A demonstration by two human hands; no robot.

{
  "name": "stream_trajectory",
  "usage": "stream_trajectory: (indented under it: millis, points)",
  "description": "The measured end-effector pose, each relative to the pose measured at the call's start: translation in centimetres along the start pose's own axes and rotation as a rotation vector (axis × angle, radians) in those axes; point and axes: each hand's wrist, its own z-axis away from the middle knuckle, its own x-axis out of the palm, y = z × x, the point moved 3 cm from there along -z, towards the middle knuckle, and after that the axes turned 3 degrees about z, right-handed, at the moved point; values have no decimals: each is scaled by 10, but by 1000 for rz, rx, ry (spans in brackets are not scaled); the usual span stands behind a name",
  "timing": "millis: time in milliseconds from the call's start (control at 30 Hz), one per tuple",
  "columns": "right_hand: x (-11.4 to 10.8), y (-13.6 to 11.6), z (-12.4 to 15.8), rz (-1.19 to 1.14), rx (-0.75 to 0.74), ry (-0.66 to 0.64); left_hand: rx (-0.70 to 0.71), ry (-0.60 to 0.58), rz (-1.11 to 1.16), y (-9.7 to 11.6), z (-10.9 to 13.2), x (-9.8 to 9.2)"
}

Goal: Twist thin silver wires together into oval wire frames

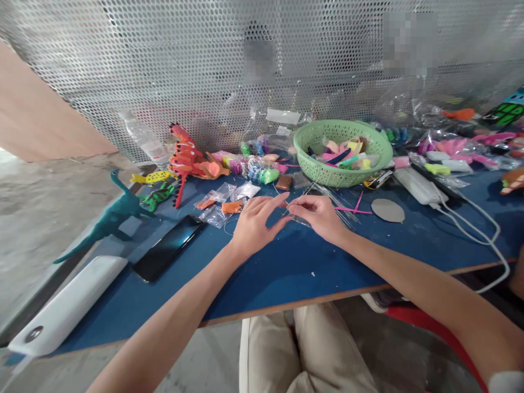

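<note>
My left hand (257, 221) is over the blue table, its forefinger and thumb stretched out and apart near my right fingertips. My right hand (315, 214) is closed in a pinch on what looks like a thin wire (305, 191); its small end between the fingers is hard to make out. Several loose thin wires (338, 204) lie behind and beside my right hand. Crossed pink strips (355, 209) rest to its right. Close to my left hand is an orange clay piece (232, 207) on clear plastic wrapping, with a brown clay block (284, 183) farther back.
A green basket (335, 176) holds colourful clay pieces. On the left are a teal dinosaur figure (108, 213), a red dinosaur figure (184, 155), a black phone (167, 248) and a white power bank (67, 305). A grey oval disc (387, 210) and a white cable (487, 232) lie right.
</note>
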Motion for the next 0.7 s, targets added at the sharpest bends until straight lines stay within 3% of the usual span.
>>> stream_trajectory:
  millis: [267, 700]
  points:
    - [1, 13, -6, -71, 94, -54, 43, 4, 40, -11, 4, 7]
    - [2, 25, -5, -163, 60, -44, 101, -58, -126, -13, 2, 9]
